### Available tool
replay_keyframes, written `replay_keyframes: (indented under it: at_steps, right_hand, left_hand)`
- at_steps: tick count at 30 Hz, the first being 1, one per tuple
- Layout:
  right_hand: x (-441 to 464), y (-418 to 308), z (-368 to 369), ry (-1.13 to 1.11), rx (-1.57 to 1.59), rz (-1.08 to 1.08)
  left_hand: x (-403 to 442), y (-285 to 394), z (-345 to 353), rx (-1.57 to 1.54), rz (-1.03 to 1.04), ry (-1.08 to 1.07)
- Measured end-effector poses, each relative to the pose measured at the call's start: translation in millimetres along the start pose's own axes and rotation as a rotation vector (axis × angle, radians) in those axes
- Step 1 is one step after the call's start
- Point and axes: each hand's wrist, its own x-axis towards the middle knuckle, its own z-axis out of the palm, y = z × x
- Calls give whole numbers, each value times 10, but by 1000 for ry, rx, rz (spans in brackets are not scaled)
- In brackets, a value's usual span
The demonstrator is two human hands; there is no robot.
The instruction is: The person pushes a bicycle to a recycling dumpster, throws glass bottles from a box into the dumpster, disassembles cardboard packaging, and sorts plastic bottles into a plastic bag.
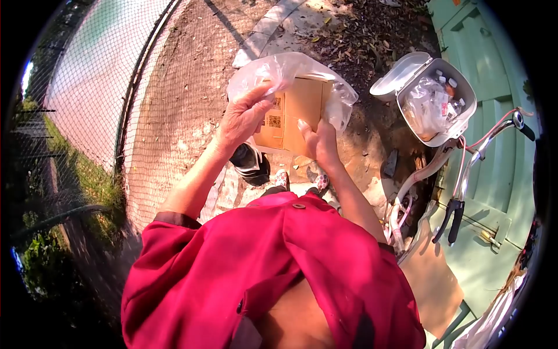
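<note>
A brown cardboard box [305, 104], looking flattened and printed with dark square codes, is held up in front of me. A clear plastic bag [285, 67] surrounds its top and right side. My left hand [247, 119] is closed at the box's left edge, pinching the bag's film between thumb and fingers. At the lower right corner, my right hand [322, 142] grips the cardboard, its thumb on the near face and its other fingers hidden behind. Whether the box is fully inside the bag, I cannot tell.
A lidded white bin [436, 107] holding plastic bags and bottles stands at right, by a bicycle handlebar [465, 163] and a green metal wall [494, 139]. Wire fencing [99, 75] runs along the left. A black-and-white object [253, 166] is near my feet. Loose cardboard [430, 276] leans at lower right.
</note>
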Motion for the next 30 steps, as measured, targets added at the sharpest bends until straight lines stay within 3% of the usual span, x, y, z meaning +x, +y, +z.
replay_keyframes:
  at_steps: [3,4,6,10,12,14,15,16,18,20,23,28,30]
  right_hand:
    - [281,651,321,-90,105,-245]
    - [357,681,386,-94,210,-222]
    - [431,662,478,-78,330,-141]
    - [553,656,548,-90,440,-36]
    - [514,721,567,-174,401,-11]
    - [340,840,434,-389,247,45]
    - [171,896,288,-401,-11,198]
    - [-5,869,76,-410,-269,349]
    - [-235,1379,-230,-457,-664,87]
    - [-426,1072,-552,-504,-799,207]
    - [-381,1085,-815,-665,-902,281]
    - [-243,874,-1207,-207,-975,-79]
    - [-228,571,-1155,-368,-792,53]
  left_hand:
    - [-272,-63,306,1,-171,-363]
    - [-386,34,405,-157,-156,-438]
    - [-510,123,449,-168,-107,-551]
    - [-455,167,128,-199,-89,-169]
    - [-290,32,-174,-262,21,81]
    - [-159,5,-461,-387,98,139]
    - [-121,18,-588,-427,84,186]
    - [-76,52,-681,-464,125,189]
    - [52,-44,-898,-476,150,221]
    - [151,-184,-984,-486,75,240]
    - [260,-426,-1034,-477,-41,227]
    - [314,-550,-994,-551,-72,140]
    - [327,-705,-834,-328,-130,31]
